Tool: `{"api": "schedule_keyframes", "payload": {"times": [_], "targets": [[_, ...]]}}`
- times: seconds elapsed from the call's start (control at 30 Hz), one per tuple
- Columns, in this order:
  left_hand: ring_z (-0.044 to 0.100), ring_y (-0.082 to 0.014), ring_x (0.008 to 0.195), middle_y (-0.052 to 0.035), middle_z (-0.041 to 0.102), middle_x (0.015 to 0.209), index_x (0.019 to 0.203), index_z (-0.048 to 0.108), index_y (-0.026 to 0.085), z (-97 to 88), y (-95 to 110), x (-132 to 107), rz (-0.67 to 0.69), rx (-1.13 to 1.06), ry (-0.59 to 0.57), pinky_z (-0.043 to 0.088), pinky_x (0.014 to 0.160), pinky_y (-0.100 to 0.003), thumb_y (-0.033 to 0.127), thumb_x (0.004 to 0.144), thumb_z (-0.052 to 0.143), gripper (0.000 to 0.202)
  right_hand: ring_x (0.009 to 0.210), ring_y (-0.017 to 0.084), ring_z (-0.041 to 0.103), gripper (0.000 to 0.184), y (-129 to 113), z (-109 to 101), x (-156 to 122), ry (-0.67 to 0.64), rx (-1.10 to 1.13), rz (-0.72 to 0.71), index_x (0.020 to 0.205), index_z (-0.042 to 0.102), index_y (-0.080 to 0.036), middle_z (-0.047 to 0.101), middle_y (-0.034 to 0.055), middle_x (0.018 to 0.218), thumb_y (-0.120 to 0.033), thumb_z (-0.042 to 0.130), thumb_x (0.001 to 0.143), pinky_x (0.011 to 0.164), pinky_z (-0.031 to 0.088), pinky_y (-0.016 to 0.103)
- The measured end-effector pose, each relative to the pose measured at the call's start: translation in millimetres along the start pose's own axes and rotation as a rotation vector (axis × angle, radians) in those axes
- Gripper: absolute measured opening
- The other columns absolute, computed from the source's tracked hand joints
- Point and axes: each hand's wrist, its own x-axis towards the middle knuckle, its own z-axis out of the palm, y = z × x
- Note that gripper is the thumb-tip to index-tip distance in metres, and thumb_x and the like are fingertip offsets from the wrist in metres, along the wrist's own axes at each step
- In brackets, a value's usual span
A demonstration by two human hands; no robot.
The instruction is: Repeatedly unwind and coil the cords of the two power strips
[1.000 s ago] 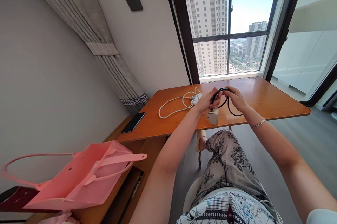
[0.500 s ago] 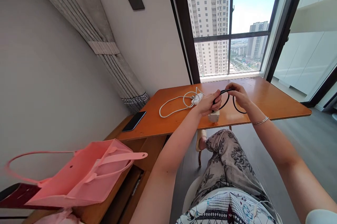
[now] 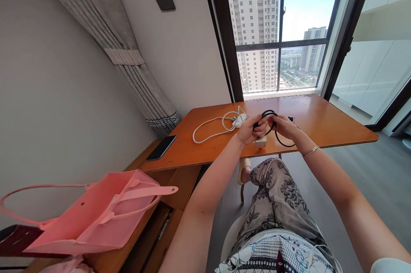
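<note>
Above the desk's front part, my left hand (image 3: 251, 129) is closed round several loops of a black power cord (image 3: 269, 113). The fingers of my right hand (image 3: 284, 126) pinch the same cord just to the right, close to the left hand. A free length of it curves down below the right hand, and a black plug (image 3: 290, 119) shows beyond that hand. Under the left hand a pale block-shaped item (image 3: 260, 142) sits at the desk edge, partly covered. Behind the left hand lies a white charger (image 3: 239, 120) with its white cable (image 3: 208, 137) looped on the desk.
A dark phone (image 3: 161, 148) lies at the left end of the wooden desk (image 3: 334, 123). An open pink bag (image 3: 93, 213) stands on the lower wooden cabinet at left. Beyond the desk is a window (image 3: 281, 44); a grey curtain (image 3: 128, 57) hangs to its left.
My right hand has moved left toward my left hand, bringing the cord into tighter loops. The black plug has come into view beyond the right hand.
</note>
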Motion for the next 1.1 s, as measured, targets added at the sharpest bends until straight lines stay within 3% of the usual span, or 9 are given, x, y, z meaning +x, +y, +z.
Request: {"api": "schedule_keyframes", "payload": {"times": [0.1,0.17,0.27,0.37,0.5,0.67,0.9,1.0,1.1], "targets": [[0.021,-0.0051,0.033,0.0070,0.032,0.041,0.059,0.030,0.020,0.3,4,-1,0.081,-0.103,0.110,0.023,0.038,-0.018,0.046,0.099,0.048,0.051,0.062,0.010,0.044,0.050,8,6,-1,0.027,0.029,0.010,0.089,0.068,-0.018,0.053,-0.0008,0.072,-0.064,0.072,0.070,0.057,0.036,0.025],[0.026,-0.0052,0.034,0.0027,0.049,0.048,0.060,0.028,0.020,-0.1,7,-2,0.153,-0.173,0.190,0.026,0.039,-0.019,0.045,0.102,0.041,0.050,0.061,0.010,0.044,0.050,14,9,-3,0.046,0.020,0.006,0.094,0.066,-0.018,0.052,-0.0016,0.073,-0.064,0.067,0.075,0.057,0.036,0.025],[0.034,-0.0044,0.037,-0.0056,0.073,0.082,0.063,0.028,0.020,-2.6,11,-4,0.193,-0.225,0.276,0.030,0.040,-0.021,0.045,0.103,0.037,0.048,0.063,0.011,0.048,0.045,23,11,-11,0.029,-0.103,0.015,0.105,0.062,-0.018,0.056,-0.0008,0.078,-0.057,0.060,0.083,0.060,0.040,0.026],[0.033,-0.0031,0.036,-0.0092,0.076,0.104,0.066,0.029,0.020,-5.6,10,-6,0.184,-0.244,0.301,0.027,0.038,-0.022,0.044,0.104,0.035,0.045,0.062,0.013,0.052,0.041,31,11,-22,0.035,-0.396,0.026,0.121,0.055,-0.018,0.058,-0.0003,0.081,-0.044,0.053,0.089,0.063,0.043,0.028],[0.024,-0.0020,0.030,-0.0070,0.075,0.084,0.067,0.034,0.019,-7.0,7,-6,0.145,-0.254,0.304,0.021,0.035,-0.021,0.041,0.104,0.035,0.043,0.069,0.019,0.057,0.042,30,7,-31,0.164,-0.843,-0.112,0.131,0.054,-0.016,0.063,0.0045,0.080,-0.033,0.041,0.095,0.068,0.043,0.032],[0.021,-0.0011,0.028,-0.0015,0.063,0.057,0.065,0.034,0.019,-5.1,4,-5,0.071,-0.225,0.255,0.016,0.035,-0.017,0.048,0.101,0.042,0.047,0.075,0.023,0.063,0.047,10,-1,-25,0.341,-1.080,-0.135,0.137,0.052,-0.012,0.070,0.0112,0.086,-0.030,0.032,0.100,0.066,0.041,0.031],[0.021,-0.0014,0.030,-0.0013,0.060,0.053,0.058,0.024,0.019,-0.3,-1,-5,0.107,-0.159,0.238,0.018,0.036,-0.017,0.051,0.100,0.043,0.056,0.078,0.022,0.067,0.038,-1,13,-28,0.085,-1.247,-0.020,0.131,0.059,-0.016,0.075,0.0111,0.093,-0.027,0.035,0.102,0.065,0.039,0.027],[0.036,-0.0024,0.036,-0.0083,0.075,0.084,0.059,0.019,0.019,4.2,1,-9,0.175,-0.174,0.282,0.030,0.039,-0.018,0.052,0.099,0.045,0.058,0.087,0.024,0.070,0.042,8,19,-38,0.023,-1.303,-0.020,0.141,0.050,-0.018,0.075,0.0118,0.104,-0.027,0.040,0.101,0.069,0.042,0.028],[0.059,-0.0063,0.057,-0.0079,0.074,0.113,0.057,0.022,0.017,7.1,8,-14,0.262,-0.182,0.334,0.040,0.046,-0.018,0.050,0.098,0.049,0.059,0.102,0.027,0.070,0.048,19,21,-50,-0.075,-1.421,0.017,0.145,0.046,-0.017,0.071,0.0147,0.123,-0.026,0.048,0.099,0.075,0.045,0.030]]}}
